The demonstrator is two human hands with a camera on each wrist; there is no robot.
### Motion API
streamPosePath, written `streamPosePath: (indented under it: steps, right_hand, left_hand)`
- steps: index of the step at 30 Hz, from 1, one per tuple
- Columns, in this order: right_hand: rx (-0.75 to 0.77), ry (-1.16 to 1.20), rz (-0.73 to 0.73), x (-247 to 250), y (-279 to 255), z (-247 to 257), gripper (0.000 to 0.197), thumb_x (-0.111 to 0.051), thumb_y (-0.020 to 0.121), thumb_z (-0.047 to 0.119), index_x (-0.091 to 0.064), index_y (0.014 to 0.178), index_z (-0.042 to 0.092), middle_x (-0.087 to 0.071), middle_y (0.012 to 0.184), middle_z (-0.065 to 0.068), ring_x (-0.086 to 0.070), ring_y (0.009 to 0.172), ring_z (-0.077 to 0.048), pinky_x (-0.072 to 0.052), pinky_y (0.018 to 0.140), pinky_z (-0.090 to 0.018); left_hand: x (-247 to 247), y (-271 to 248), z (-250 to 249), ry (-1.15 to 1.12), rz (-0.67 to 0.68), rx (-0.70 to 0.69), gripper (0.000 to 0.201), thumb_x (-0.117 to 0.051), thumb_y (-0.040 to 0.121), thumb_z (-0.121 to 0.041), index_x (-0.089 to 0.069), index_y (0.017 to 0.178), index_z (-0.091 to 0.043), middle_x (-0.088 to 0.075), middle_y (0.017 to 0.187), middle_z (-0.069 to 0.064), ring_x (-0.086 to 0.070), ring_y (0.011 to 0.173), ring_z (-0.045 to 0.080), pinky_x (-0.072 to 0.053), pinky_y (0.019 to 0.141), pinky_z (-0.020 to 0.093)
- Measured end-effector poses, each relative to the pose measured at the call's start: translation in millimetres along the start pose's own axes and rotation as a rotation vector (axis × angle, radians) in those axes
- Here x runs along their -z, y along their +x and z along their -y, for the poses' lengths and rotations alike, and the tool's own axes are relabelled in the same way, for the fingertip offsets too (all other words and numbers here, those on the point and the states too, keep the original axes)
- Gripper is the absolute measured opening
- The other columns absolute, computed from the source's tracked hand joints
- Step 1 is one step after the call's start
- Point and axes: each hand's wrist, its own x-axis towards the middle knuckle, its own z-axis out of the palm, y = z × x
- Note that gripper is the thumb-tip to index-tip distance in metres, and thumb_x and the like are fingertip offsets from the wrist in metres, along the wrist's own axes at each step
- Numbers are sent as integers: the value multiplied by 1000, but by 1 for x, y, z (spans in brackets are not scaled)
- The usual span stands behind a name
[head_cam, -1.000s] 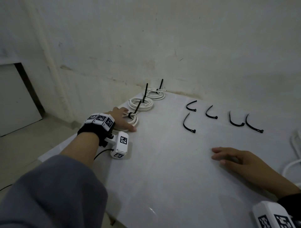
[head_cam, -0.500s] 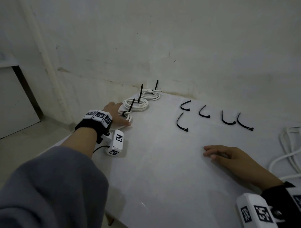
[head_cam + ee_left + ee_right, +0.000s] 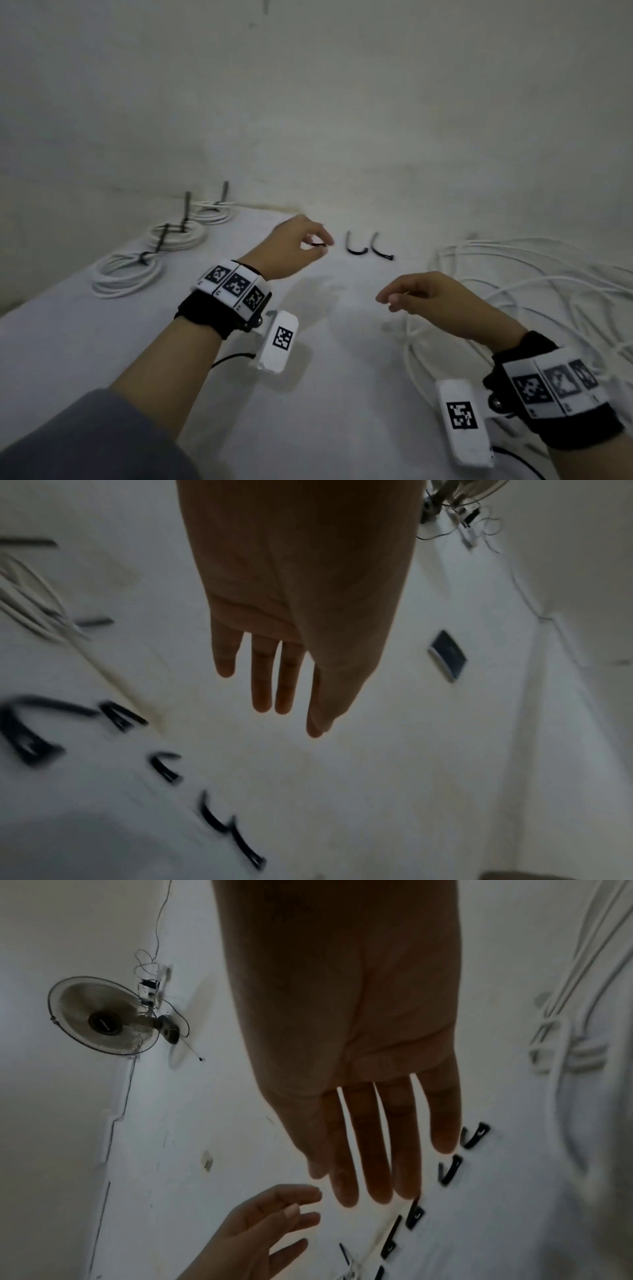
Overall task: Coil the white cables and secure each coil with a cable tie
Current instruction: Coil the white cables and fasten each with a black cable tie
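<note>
On the white bench point(image 3: 102, 342), loose white cable point(image 3: 534, 274) sprawls at right, three tied coils point(image 3: 126, 274) line the left edge, the left hand point(image 3: 291, 246) hovers with fingers relaxed over black cable ties point(image 3: 356, 246), and the right hand point(image 3: 431, 298) hangs loosely curled, holding nothing.

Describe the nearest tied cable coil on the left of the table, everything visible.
The nearest coil is white round cable wound in several flat loops, lying on the white table near its left edge. A black cable tie cinches its far side, the tail sticking up slanted. It is the closest of three tied coils; neither hand touches it.
</note>
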Motion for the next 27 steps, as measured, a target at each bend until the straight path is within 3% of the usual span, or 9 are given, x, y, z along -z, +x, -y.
streamPosePath:
  steps: [3,5,8,10,15,18,21,24,27]
  right_hand:
    - [-93,-98,80,26,-33,-15,14,-61,92,22,-73,91,27,-73,89,6,-67,84,-3,-48,74,-15]
    - [-155,-226,171,35,-52,-26,12,-62,91,26,-73,95,25,-73,91,5,-66,85,-4,-50,78,-18]
    - [-234,-361,326,36,-73,-36,18,-64,88,36,-71,98,22,-71,94,7,-64,86,-7,-52,84,-28]
    - [-246,-400,375,32,-83,-37,27,-69,83,43,-66,98,21,-68,95,5,-62,87,-11,-50,82,-29]
    - [-241,-444,435,21,-90,-31,52,-82,71,35,-46,107,24,-62,104,-2,-58,87,-18,-43,63,-20]
    - [-222,-440,444,20,-88,-32,53,-83,72,29,-42,105,25,-62,104,-4,-57,87,-18,-41,60,-18]
    - [-238,-377,435,20,-89,-33,47,-82,73,27,-47,105,24,-62,95,1,-55,78,-12,-41,57,-15]
    - [-241,-278,425,23,-91,-35,39,-79,77,26,-53,107,25,-62,88,6,-55,72,-7,-44,62,-18]
    - [-208,-311,434,24,-96,-38,38,-74,81,24,-54,113,26,-63,96,4,-55,78,-9,-44,67,-20]
  left_hand:
    - [-40,9,-42,-26,163,-68,18,-57,93,-31,-63,110,-28,-49,119,-3,-53,109,10,-37,84,20]
    - [-62,14,-63,38,306,-64,24,-55,93,-36,-61,114,-27,-50,122,-4,-53,103,8,-38,81,20]
    - [-86,18,-82,213,562,44,41,-53,92,-47,-55,124,-21,-54,115,-5,-56,98,12,-44,87,28]
    - [-100,19,-89,252,653,133,47,-53,91,-49,-56,123,-15,-62,112,3,-62,93,18,-47,86,33]
    - [-121,18,-93,198,624,279,43,-68,86,-33,-49,118,-12,-64,91,5,-66,89,24,-56,85,39]
    - [-127,18,-92,84,633,379,46,-73,81,-13,-43,116,-13,-68,80,10,-68,75,26,-58,79,41]
    - [-127,16,-94,71,598,373,36,-65,84,-6,-49,116,-6,-71,85,16,-70,79,29,-58,80,40]
    - [-126,16,-93,-18,538,369,25,-55,88,-7,-63,108,5,-71,84,17,-70,68,23,-60,67,32]
    - [-122,18,-93,-267,414,378,24,-51,95,-11,-62,104,9,-60,76,14,-63,54,14,-55,51,22]
